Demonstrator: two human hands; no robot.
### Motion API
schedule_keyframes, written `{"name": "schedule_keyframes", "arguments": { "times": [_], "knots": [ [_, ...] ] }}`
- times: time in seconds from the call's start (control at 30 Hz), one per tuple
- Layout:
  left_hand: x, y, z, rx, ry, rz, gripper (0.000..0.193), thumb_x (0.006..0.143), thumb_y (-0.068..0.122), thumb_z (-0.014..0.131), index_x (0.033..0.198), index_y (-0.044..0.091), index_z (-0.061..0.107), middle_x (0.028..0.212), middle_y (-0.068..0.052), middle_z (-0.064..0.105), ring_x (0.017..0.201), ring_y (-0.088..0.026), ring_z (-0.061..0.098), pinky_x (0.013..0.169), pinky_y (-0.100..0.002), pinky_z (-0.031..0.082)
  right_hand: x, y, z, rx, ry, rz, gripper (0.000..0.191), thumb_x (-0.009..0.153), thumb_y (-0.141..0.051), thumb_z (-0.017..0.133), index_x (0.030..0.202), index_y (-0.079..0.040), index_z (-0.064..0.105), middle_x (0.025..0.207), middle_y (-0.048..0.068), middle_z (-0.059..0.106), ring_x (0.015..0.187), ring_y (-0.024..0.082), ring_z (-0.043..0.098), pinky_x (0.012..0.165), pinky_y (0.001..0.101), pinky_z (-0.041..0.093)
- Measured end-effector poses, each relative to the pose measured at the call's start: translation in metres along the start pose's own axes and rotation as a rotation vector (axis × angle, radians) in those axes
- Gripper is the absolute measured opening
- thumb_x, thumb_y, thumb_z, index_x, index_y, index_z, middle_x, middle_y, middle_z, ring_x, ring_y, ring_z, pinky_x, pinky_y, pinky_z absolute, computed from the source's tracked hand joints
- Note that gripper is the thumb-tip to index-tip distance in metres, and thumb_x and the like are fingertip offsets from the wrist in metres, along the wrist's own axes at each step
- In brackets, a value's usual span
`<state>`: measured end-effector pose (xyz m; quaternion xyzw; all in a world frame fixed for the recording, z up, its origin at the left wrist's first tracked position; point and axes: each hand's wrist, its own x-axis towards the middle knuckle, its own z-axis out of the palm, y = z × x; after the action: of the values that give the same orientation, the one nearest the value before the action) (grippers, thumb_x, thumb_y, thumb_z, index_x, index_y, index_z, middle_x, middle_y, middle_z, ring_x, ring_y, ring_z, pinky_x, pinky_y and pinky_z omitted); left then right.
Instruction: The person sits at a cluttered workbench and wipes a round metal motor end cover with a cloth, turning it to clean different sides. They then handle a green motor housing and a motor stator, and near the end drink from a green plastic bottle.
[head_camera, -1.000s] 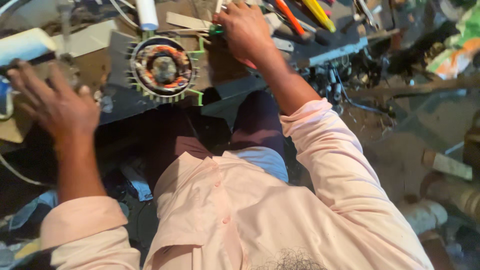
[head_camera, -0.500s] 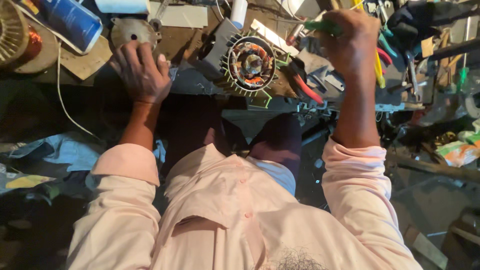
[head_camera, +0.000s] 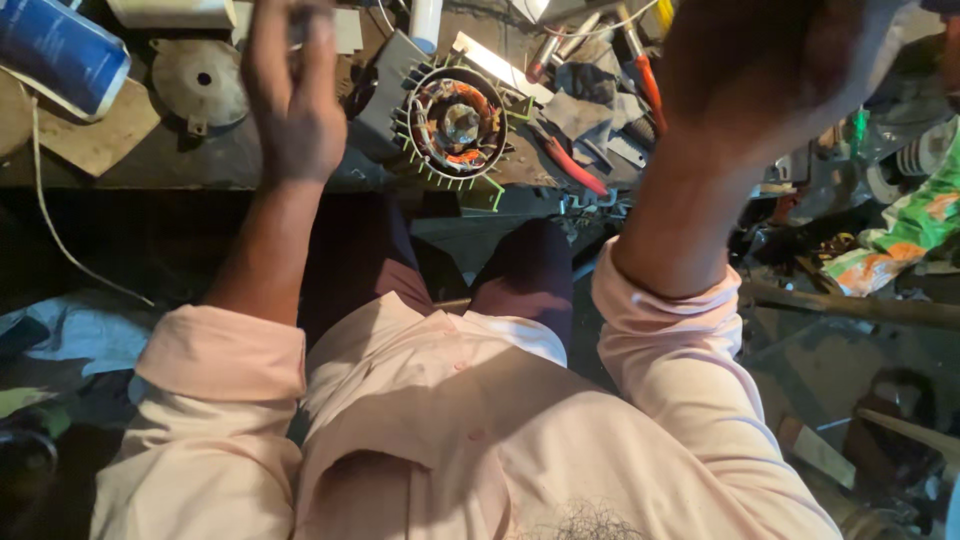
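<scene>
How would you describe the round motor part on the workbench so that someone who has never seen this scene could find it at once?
Start at the dark cluttered workbench along the top of the head view. Between the person's raised left hand and right hand lies the motor part. Unlike the flat grey disc and the red-handled pliers beside it, it is a ring with pale fins and copper windings inside.

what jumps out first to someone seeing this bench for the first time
The round motor stator, with copper windings and pale green fins, sits at the bench edge in the middle between the two raised arms. The left hand is lifted above a grey metal disc, fingers pinched on something too small to tell, while the right hand looms dark and blurred close to the camera. A blue can lies at far left, and red-handled pliers lie right of the stator.
</scene>
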<state>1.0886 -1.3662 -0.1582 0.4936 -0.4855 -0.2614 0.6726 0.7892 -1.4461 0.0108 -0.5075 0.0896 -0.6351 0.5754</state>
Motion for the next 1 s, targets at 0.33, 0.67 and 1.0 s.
{"name": "schedule_keyframes", "arguments": {
  "times": [0.33, 0.67, 1.0],
  "knots": [
    [0.027, 0.004, 0.031, 0.282, -0.247, 0.029, 0.014, 0.107, 0.012, 0.058, 0.111, 0.001, 0.067, 0.095, -0.020, 0.073, 0.088, -0.037, 0.074, 0.073, -0.044, 0.055, -0.015, 0.063, 0.035, 0.319, -0.125, 0.347, 0.066, 0.102, -0.072, 0.036, 0.102, -0.012, 0.064, 0.082, 0.006, 0.048, 0.067, 0.019, 0.041, 0.058, 0.0298, 0.027],
    [0.029, 0.003, 0.033, 0.274, -0.271, -0.042, 0.015, 0.108, 0.013, 0.057, 0.109, 0.002, 0.067, 0.086, -0.016, 0.071, 0.078, -0.030, 0.074, 0.069, -0.041, 0.055, -0.024, 0.084, 0.036, 0.253, -0.076, 0.256, 0.056, 0.109, -0.056, 0.034, 0.099, -0.010, 0.062, 0.081, 0.010, 0.053, 0.064, 0.026, 0.041, 0.059, 0.0381, 0.027],
    [0.028, -0.002, 0.033, 0.268, -0.275, 0.012, 0.015, 0.110, 0.011, 0.056, 0.106, 0.002, 0.067, 0.083, -0.013, 0.071, 0.074, -0.027, 0.071, 0.067, -0.039, 0.054, -0.027, 0.100, 0.033, 0.203, -0.101, 0.219, 0.058, 0.110, -0.057, 0.034, 0.095, -0.007, 0.059, 0.078, 0.009, 0.048, 0.059, 0.025, 0.038, 0.057, 0.0382, 0.028]
  ]
}}
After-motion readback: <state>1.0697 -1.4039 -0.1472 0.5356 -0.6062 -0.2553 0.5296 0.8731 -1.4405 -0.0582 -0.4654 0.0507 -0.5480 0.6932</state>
